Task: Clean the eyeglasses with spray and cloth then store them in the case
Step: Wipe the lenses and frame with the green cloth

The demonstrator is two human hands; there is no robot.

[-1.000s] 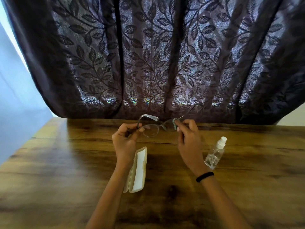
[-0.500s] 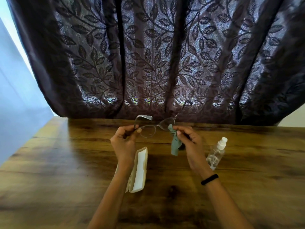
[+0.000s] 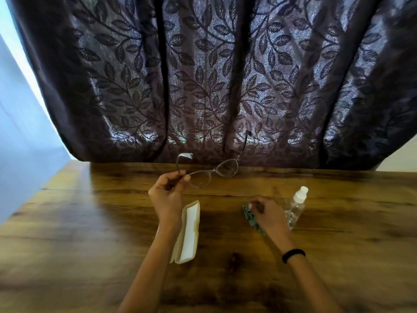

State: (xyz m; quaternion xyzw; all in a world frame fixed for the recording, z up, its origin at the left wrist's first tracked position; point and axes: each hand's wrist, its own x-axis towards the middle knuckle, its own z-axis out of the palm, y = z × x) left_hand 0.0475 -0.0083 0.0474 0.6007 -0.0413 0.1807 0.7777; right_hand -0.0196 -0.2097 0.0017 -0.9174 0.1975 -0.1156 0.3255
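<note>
Head view: left hand [image 3: 168, 195] pinches eyeglasses [image 3: 208, 173] aloft; right hand [image 3: 266, 213] lowered, pinching cloth [image 3: 249, 216] on table [image 3: 90, 233].

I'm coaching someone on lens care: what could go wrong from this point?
1. The left hand pinches the eyeglasses at one corner only, above the table; that grip could let them twist or drop.
2. The right hand, holding the cloth, sits close beside the spray bottle; a stray move may tip it.
3. The left forearm crosses the open case and could nudge it.
</note>
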